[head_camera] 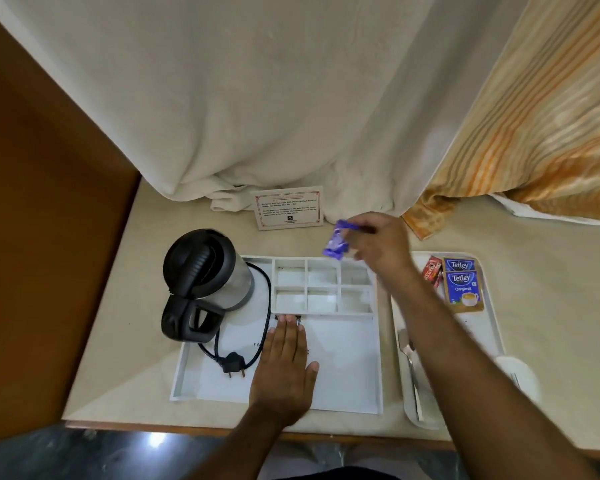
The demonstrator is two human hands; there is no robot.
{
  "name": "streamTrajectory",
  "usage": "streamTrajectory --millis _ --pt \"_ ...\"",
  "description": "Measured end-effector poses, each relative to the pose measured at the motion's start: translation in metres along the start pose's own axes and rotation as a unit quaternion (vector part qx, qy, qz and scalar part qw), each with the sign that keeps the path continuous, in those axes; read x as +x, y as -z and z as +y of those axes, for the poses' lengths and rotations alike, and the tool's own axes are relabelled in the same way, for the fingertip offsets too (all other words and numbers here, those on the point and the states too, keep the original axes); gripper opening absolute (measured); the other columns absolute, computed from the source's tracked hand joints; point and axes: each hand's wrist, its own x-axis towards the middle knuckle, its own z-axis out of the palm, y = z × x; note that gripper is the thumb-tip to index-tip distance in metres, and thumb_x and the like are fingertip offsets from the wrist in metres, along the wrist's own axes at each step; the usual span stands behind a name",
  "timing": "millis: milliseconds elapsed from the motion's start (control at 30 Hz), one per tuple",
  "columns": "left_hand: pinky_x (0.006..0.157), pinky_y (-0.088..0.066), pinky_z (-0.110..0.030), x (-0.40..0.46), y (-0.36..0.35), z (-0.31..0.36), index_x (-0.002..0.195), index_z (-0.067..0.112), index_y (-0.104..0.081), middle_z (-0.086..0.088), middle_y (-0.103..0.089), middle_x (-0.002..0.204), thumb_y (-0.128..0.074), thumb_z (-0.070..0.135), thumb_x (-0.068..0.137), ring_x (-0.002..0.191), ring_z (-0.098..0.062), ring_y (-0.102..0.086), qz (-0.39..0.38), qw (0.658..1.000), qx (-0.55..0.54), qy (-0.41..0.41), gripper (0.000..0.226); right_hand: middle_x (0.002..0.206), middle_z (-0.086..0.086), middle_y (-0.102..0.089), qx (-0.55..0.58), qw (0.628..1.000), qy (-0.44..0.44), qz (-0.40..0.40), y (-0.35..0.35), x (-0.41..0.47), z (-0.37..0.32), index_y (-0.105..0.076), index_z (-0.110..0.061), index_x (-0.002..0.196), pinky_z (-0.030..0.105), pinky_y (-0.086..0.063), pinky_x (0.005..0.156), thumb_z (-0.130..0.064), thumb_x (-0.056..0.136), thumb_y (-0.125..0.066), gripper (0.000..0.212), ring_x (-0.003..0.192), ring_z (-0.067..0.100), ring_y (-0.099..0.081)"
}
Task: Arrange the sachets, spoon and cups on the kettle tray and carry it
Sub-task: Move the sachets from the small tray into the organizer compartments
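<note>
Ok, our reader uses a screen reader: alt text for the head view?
A right hand holds purple sachets above the empty compartments of a white kettle tray, where the left hand rests flat beside a kettle.

Beige table [125, 306] carries kettle tray [343, 393], second tray [492, 320], card [288, 208]

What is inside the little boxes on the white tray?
The six little boxes on the kettle tray look empty and white. The right hand holds a purple sachet above them; its arm hides the far-right edge.
</note>
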Motion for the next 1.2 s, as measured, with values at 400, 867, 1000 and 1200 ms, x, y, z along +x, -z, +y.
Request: streamTrajectory --millis 400,867,1000,1200 --pt "0.115 0.0 -0.041 -0.004 0.008 -0.004 0.149 0.001 -0.018 -0.018 -0.017 0.157 -0.032 0.046 0.098 0.146 -0.034 -0.012 0.024 1.0 -0.015 0.004 0.069 0.122 0.007 -0.051 -0.299 0.937 0.167 -0.065 -0.079 -0.031 0.037 -0.057 -0.017 0.128 0.033 -0.05 0.09 -0.021 0.081 -0.072 0.05 0.108 0.02 -0.051" --pt "0.115 0.004 -0.039 -0.005 0.005 -0.006 0.151 0.005 -0.01 -0.015 -0.002 0.16 -0.02 0.049 0.097 0.147 -0.03 0.006 0.004 1.0 -0.007 0.008 0.07 0.101 0.016 -0.066 -0.409 0.897 -0.119 0.118 0.061 -0.006 0.088 -0.063 -0.008 0.102 0.03 -0.042 0.068 -0.014 0.083 -0.05 0.024 0.092 0.033 -0.063" --pt "0.115 0.002 -0.039 -0.004 0.008 -0.002 0.15 0.003 -0.015 -0.017 -0.008 0.16 -0.025 0.047 0.097 0.147 -0.032 -0.001 0.005 1.0 -0.006 0.001 0.07 0.105 0.015 -0.062 -0.476 0.862 -0.095 0.146 0.044 -0.011 0.09 -0.06 -0.008 0.106 0.032 -0.045 0.067 -0.014 0.088 -0.055 0.019 0.091 0.031 -0.064" --pt "0.115 0.001 -0.041 -0.002 0.008 -0.001 0.151 0.004 -0.012 -0.017 -0.005 0.16 -0.02 0.048 0.097 0.147 -0.032 0.002 0.001 1.0 0.001 -0.002 0.07 0.104 0.014 -0.064 -0.255 0.939 -0.164 0.164 0.053 0.002 0.082 -0.051 -0.005 0.114 0.029 -0.043 0.066 -0.011 0.073 -0.075 0.048 0.093 0.032 -0.063"
